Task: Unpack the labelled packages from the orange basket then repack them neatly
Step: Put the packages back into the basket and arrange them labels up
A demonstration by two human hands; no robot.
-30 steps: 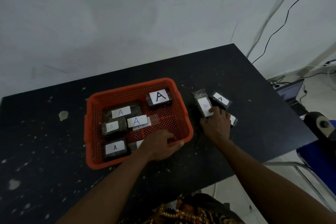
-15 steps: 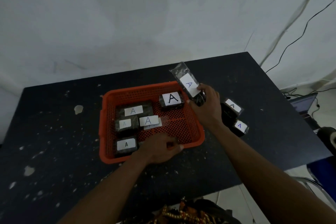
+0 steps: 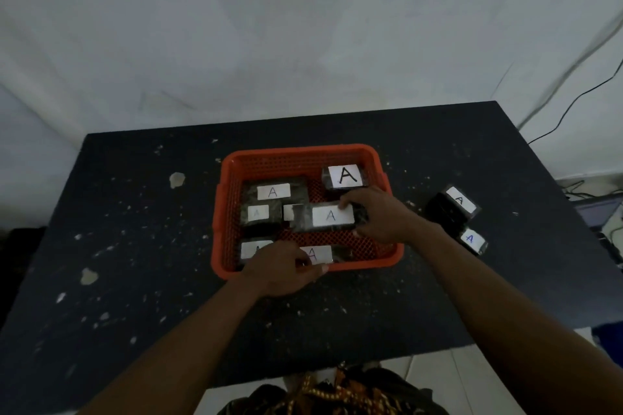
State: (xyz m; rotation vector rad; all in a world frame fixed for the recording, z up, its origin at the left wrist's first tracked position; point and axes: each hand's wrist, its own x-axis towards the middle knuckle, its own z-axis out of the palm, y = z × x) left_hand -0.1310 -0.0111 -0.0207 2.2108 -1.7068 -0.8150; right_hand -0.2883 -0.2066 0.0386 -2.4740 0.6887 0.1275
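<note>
basket (image 3: 305,158): orange perforated plastic | packages (image 3: 325,217): glossy film, seemingly; white paper labels | table (image 3: 141,246): matt black, chipped

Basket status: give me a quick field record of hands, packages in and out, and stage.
basket: orange, on table
right hand: holds package over basket middle
left hand: on front package at near rim
labels seen in basket: six, all A
packages outside: two labels visible, right of basket
stage: repacking, not finished
</note>
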